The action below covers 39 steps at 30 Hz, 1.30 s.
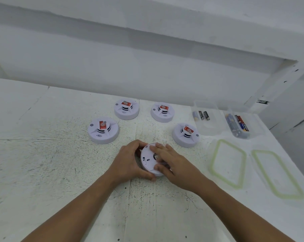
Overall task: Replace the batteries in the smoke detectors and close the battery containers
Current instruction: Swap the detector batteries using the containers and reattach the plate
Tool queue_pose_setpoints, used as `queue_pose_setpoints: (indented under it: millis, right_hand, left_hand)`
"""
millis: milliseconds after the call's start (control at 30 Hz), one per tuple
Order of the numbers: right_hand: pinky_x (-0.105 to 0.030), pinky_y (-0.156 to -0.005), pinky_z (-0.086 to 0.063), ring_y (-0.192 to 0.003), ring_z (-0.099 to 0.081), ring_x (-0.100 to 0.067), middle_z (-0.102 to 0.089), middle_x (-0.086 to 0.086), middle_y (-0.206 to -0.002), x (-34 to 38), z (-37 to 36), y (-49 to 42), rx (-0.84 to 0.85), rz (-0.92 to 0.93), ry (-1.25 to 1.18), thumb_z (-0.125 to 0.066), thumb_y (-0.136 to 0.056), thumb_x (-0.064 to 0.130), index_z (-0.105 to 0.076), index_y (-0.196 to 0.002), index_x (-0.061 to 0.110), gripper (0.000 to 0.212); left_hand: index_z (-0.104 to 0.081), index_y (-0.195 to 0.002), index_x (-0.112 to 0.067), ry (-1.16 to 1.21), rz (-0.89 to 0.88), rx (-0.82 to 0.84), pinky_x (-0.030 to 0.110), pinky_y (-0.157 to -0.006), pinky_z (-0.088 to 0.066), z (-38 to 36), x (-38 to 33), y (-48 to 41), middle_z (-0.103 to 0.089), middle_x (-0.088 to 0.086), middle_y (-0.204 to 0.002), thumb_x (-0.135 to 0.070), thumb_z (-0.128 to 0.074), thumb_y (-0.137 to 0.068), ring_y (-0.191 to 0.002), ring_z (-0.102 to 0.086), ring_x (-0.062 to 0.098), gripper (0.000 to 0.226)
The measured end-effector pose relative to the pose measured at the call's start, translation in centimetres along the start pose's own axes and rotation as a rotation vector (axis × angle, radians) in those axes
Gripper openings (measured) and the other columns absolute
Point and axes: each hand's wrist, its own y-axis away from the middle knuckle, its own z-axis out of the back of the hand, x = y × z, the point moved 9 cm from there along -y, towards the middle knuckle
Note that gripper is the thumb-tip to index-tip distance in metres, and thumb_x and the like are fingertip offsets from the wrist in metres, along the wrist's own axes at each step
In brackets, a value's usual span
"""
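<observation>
A white smoke detector (148, 162) lies upside down on the table in front of me, its flat back facing up. My left hand (130, 163) grips its left rim, fingers curled round the edge. My right hand (168, 161) lies over the back with straight fingers pressing on the cover, thumb at the near rim. Several other detectors stand face up with red labels: (103, 130), (126, 109), (162, 111), (186, 134). One clear container (207, 126) holds three batteries (201, 115); another clear container (256, 126) holds several batteries (237, 125).
Two clear lids with green seals lie at the right, lid (227, 163) and lid (277, 173). The speckled white table (60, 163) ends at a white wall behind; its right edge runs close past the lids.
</observation>
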Motion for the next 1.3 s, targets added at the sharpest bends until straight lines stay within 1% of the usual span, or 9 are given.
queue_pose_setpoints:
  millis: [133, 233, 300, 433, 600, 733, 933, 1133, 1300]
  right_hand:
    - [-0.023, -0.117, -0.019, -0.142, -0.012, 0.007, -0.046, 0.011, -0.142, -1.7, 0.4, 0.9, -0.082, -0.095, -0.163, -0.040, -0.086, 0.020, -0.038, -0.143, 0.028, 0.057]
    - [-0.020, -0.114, -0.024, -0.141, -0.018, 0.006, -0.043, 0.033, -0.131, -1.9, 0.8, 1.7, -0.132, -0.067, -0.203, -0.045, -0.073, 0.004, -0.046, -0.139, 0.020, 0.068]
    - [-0.015, -0.113, -0.023, -0.140, -0.018, 0.008, -0.042, 0.034, -0.131, -2.0, 0.6, 1.9, -0.138, -0.061, -0.227, -0.052, -0.073, -0.001, -0.047, -0.137, 0.020, 0.067]
    - [-0.018, -0.107, -0.038, -0.127, -0.044, 0.006, -0.057, 0.016, -0.130, -3.1, 1.3, 2.1, -0.220, -0.164, -0.476, -0.070, -0.072, -0.001, -0.066, -0.111, 0.024, 0.047]
    - [-0.030, -0.085, -0.055, -0.099, -0.067, -0.019, -0.071, -0.005, -0.103, -3.0, 3.0, 2.1, -0.372, -0.169, -0.827, -0.073, -0.078, 0.001, -0.068, -0.104, 0.007, 0.027]
    - [-0.045, -0.077, -0.058, -0.090, -0.070, -0.030, -0.073, -0.011, -0.099, -3.8, 2.3, 1.7, -0.457, -0.277, -1.015, -0.064, -0.089, 0.014, -0.066, -0.107, 0.006, 0.020]
    - [-0.047, -0.072, -0.058, -0.086, -0.070, -0.037, -0.072, -0.020, -0.097, -4.6, 0.1, 1.2, -0.518, -0.384, -1.183, -0.056, -0.094, 0.017, -0.066, -0.103, 0.003, 0.020]
    - [-0.047, -0.073, -0.058, -0.090, -0.069, -0.038, -0.071, -0.021, -0.099, -4.9, -0.4, 1.5, -0.507, -0.353, -1.213, -0.055, -0.094, 0.018, -0.067, -0.105, 0.002, 0.023]
    - [-0.044, -0.070, -0.058, -0.089, -0.070, -0.036, -0.072, -0.019, -0.098, -4.8, -0.5, 1.6, -0.508, -0.348, -1.212, -0.055, -0.095, 0.017, -0.068, -0.104, 0.004, 0.021]
  left_hand:
    - [-0.055, -0.100, -0.037, -0.015, 0.000, -0.021, 0.014, -0.070, -0.047, 0.3, 0.1, 0.2, -0.063, -0.020, -0.093, -0.045, -0.096, -0.031, -0.087, -0.056, -0.002, 0.081]
    - [-0.057, -0.103, -0.036, 0.013, -0.008, -0.038, 0.011, -0.070, -0.046, 0.4, -0.2, 0.3, -0.063, -0.018, -0.095, -0.039, -0.097, -0.035, -0.088, -0.055, -0.003, 0.079]
    - [-0.059, -0.107, -0.032, 0.046, 0.004, -0.039, 0.010, -0.071, -0.047, 0.4, -0.1, 0.4, -0.065, -0.015, -0.097, -0.040, -0.096, -0.039, -0.089, -0.057, -0.003, 0.077]
    - [-0.064, -0.104, -0.030, 0.122, 0.046, -0.043, 0.011, -0.068, -0.047, 0.3, 0.4, 0.5, -0.068, -0.011, -0.093, -0.054, -0.087, -0.046, -0.084, -0.059, -0.003, 0.067]
    - [-0.064, -0.085, -0.035, 0.135, 0.012, -0.132, 0.011, -0.061, -0.041, 1.0, 0.5, 0.7, -0.066, -0.013, -0.078, -0.086, -0.044, -0.069, -0.070, -0.057, 0.001, 0.057]
    - [-0.067, -0.088, -0.029, 0.197, -0.012, -0.145, 0.016, -0.067, -0.046, 1.1, 0.4, 1.0, -0.069, -0.011, -0.080, -0.058, -0.050, -0.084, -0.075, -0.062, 0.007, 0.033]
    - [-0.067, -0.101, -0.026, 0.250, 0.032, -0.184, 0.016, -0.068, -0.048, 1.2, 1.1, 1.0, -0.070, -0.003, -0.087, -0.034, -0.058, -0.079, -0.077, -0.061, 0.014, 0.025]
    - [-0.066, -0.096, -0.027, 0.216, 0.042, -0.154, 0.031, -0.070, -0.051, 0.8, 1.6, 1.0, -0.067, -0.002, -0.081, -0.031, -0.062, -0.077, -0.077, -0.060, 0.019, 0.019]
    - [-0.063, -0.094, -0.027, 0.220, 0.056, -0.153, 0.025, -0.069, -0.047, 0.6, 1.7, 1.0, -0.061, -0.009, -0.076, -0.032, -0.062, -0.077, -0.072, -0.055, 0.008, 0.019]
